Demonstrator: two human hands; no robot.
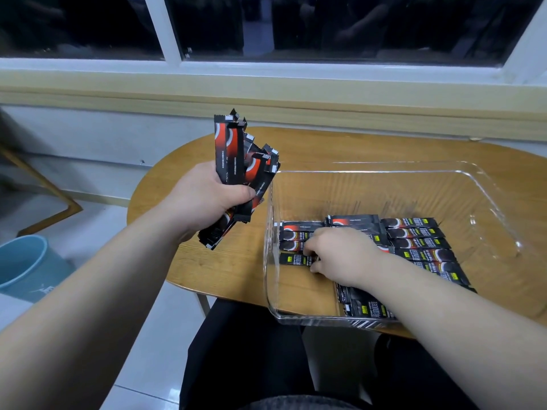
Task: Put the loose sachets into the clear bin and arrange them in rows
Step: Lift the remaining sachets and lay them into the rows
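Note:
My left hand (207, 199) grips a fanned bunch of black-and-red sachets (239, 161), held upright above the table just left of the clear bin (488, 199). My right hand (340, 251) reaches down inside the bin, its fingers curled on a sachet (293, 258) at the near end of the left row. Several sachets (420, 242) lie flat in a row on the bin's right side, and more sachets lie in a left row (299, 232). My right forearm hides part of the middle sachets.
The bin stands on an oval wooden table (207, 267) under a window sill (266, 93). A blue waste bucket (23, 264) stands on the floor at the left. My legs (251, 350) are beneath the table's front edge.

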